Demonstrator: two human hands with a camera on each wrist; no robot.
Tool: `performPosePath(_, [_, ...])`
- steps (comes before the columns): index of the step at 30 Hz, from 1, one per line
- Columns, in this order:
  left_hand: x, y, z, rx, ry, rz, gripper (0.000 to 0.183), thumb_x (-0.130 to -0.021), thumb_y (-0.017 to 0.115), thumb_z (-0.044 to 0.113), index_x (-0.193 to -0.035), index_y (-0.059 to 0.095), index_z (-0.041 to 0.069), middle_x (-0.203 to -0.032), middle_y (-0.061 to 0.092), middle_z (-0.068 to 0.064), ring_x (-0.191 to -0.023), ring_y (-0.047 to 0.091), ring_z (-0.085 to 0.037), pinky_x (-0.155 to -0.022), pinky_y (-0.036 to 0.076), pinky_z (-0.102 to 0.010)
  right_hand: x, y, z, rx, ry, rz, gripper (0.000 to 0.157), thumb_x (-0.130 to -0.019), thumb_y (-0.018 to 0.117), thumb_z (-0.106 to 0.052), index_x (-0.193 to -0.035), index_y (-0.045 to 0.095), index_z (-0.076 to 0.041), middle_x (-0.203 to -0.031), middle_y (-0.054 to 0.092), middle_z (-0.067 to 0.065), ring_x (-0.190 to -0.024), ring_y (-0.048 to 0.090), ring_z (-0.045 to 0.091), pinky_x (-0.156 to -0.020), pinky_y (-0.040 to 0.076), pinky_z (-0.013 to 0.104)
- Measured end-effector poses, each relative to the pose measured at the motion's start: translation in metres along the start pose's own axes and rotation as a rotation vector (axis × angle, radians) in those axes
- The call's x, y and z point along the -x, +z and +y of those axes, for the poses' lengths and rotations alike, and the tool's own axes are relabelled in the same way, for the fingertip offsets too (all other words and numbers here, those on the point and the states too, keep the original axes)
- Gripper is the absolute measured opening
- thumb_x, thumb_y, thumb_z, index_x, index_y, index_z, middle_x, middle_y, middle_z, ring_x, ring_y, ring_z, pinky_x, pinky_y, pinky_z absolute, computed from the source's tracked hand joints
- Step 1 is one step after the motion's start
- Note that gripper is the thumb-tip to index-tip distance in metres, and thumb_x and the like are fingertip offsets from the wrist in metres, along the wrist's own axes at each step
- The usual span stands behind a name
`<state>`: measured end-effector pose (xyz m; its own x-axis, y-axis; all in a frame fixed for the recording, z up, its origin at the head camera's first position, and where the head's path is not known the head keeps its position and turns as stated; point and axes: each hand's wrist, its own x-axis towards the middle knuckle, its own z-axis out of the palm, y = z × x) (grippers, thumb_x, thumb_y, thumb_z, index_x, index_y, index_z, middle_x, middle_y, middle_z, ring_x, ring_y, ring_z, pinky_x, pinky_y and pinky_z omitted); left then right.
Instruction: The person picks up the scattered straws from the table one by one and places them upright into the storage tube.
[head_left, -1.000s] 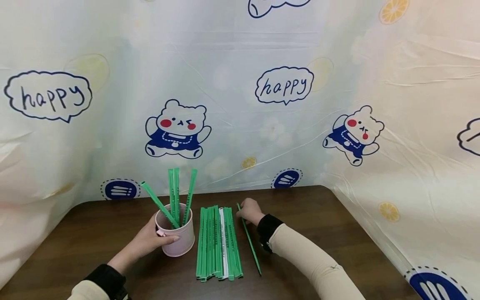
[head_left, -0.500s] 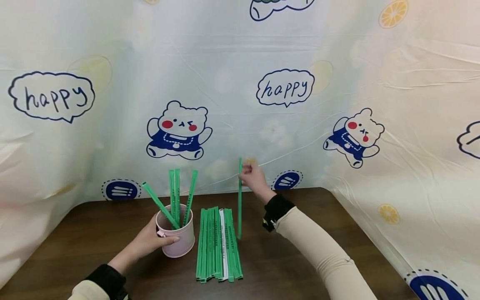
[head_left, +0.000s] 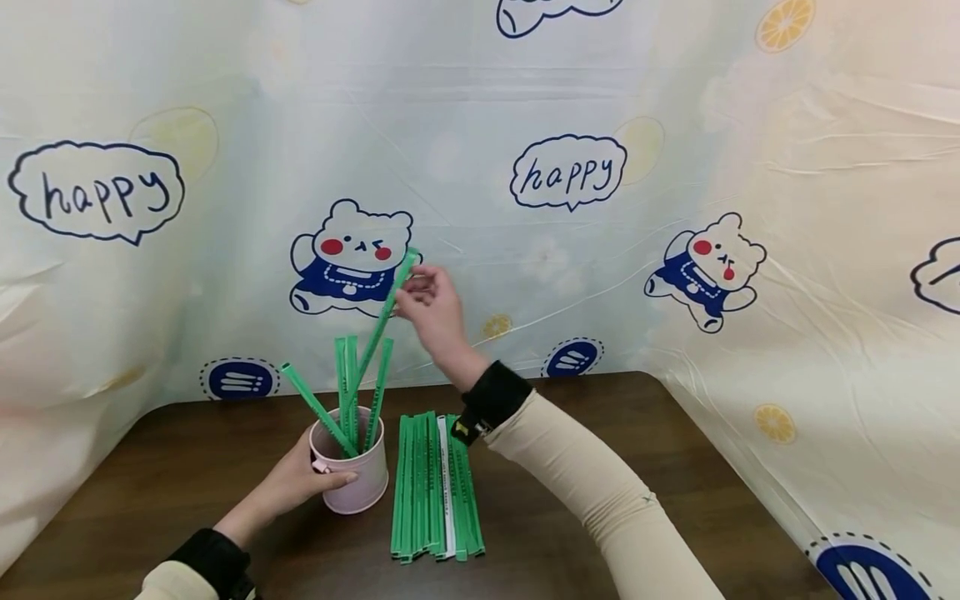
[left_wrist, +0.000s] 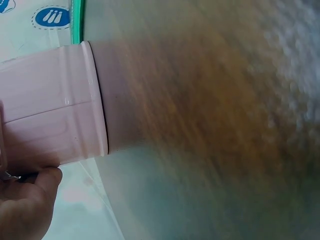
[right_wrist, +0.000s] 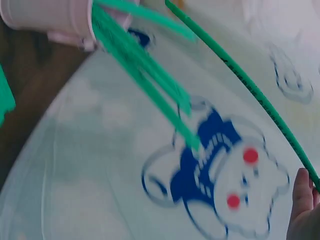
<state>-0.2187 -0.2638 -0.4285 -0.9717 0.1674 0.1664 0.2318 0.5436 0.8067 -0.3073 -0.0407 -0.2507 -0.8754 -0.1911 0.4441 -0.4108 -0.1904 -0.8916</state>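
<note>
On the brown table (head_left: 187,450), your left hand (head_left: 296,478) grips the upright pink cup (head_left: 358,485), thumb against its outer wall and the other fingers mostly hidden, while several green strips (head_left: 311,402) lean inside. Above the cup, your right hand (head_left: 435,315) pinches a single slanting strip (head_left: 378,333) near its upper end, the lower end appearing free of the cup in the right wrist view. Just right of the cup lies a flat row of green strips (head_left: 420,492), one white strip (head_left: 447,492) among them.

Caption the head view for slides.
Left hand grips a pink cylindrical bucket; right hand holds a long green strip tilted towards it.
</note>
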Motion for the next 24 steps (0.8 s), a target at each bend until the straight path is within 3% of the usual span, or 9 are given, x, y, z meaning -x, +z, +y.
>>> performPosePath(7, [-0.003, -0.001, 0.002, 0.019, 0.015, -0.01, 0.096, -0.084, 0.083, 0.019, -0.154, 0.023, -0.006, -0.144, 0.048, -0.035, -0.129, 0.054, -0.052, -0.1, 0.052, -0.067, 0.034, 0.024, 0.037, 0.23, 0.01, -0.195, 0.036, -0.1, 0.061, 0.0, -0.134, 0.05, 0.003, -0.118, 0.062, 0.026, -0.105, 0.066, 0.034, -0.082, 0.059, 0.024])
performPosePath(11, [-0.004, -0.001, 0.004, 0.022, 0.027, -0.014, 0.096, -0.084, 0.083, 0.018, -0.154, 0.022, -0.006, -0.144, 0.047, -0.035, -0.129, 0.053, -0.052, -0.1, 0.051, -0.067, 0.048, 0.026, 0.054, 0.338, -0.002, -0.254, 0.035, -0.101, 0.06, -0.002, -0.134, 0.051, 0.004, -0.119, 0.063, 0.025, -0.109, 0.065, 0.036, -0.085, 0.054, 0.018])
performPosePath(18, [-0.004, -0.001, 0.003, 0.027, 0.009, -0.02, 0.096, -0.085, 0.082, 0.017, -0.155, 0.02, -0.006, -0.146, 0.046, -0.035, -0.131, 0.052, -0.052, -0.102, 0.051, -0.066, 0.06, 0.025, 0.069, 0.38, 0.034, -0.31, 0.035, -0.101, 0.059, -0.001, -0.135, 0.051, 0.005, -0.12, 0.064, 0.024, -0.109, 0.065, 0.035, -0.089, 0.052, 0.018])
performPosePath(24, [0.0, 0.001, -0.001, 0.021, 0.004, -0.005, 0.096, -0.084, 0.083, 0.015, -0.155, 0.021, -0.007, -0.145, 0.047, -0.036, -0.129, 0.054, -0.052, -0.101, 0.052, -0.065, 0.059, 0.025, 0.078, 0.368, 0.097, -0.294, 0.035, -0.101, 0.06, -0.005, -0.135, 0.051, 0.001, -0.121, 0.064, 0.022, -0.111, 0.065, 0.033, -0.089, 0.053, 0.02])
